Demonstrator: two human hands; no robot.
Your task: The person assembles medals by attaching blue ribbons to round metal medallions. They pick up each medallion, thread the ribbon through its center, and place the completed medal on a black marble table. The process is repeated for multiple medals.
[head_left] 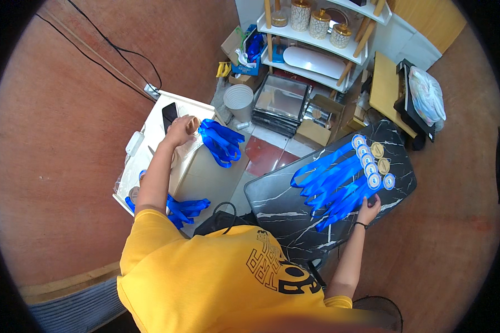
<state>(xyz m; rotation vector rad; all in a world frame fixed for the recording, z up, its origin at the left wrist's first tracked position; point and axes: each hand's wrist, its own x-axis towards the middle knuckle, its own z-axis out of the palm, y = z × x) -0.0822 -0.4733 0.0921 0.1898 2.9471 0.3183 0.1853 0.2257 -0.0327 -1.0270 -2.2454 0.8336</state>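
At the far end of a white cabinet on the left, my left hand (179, 132) is closed around gold-coloured round medals (192, 125). Their blue ribbons (222, 141) hang over the cabinet's edge; how many medals it holds is hidden. On the right, over a black marble-patterned table, my right hand (370, 210) pinches the blue ribbon (370, 198) of the nearest medal. Just beyond it, several medals (374, 181) with white-and-blue faces lie in an overlapping row, their ribbons (330, 183) stretched leftward. Gold-faced medals (383, 166) lie beside that row.
A black phone (169, 115) lies by my left hand on the white cabinet (160, 105). More blue ribbons (188, 211) hang from its near end. Between the tables and the shelf (311, 41) stand a bin (239, 102) and stacked frames (282, 100). A plastic bag (426, 94) sits at far right.
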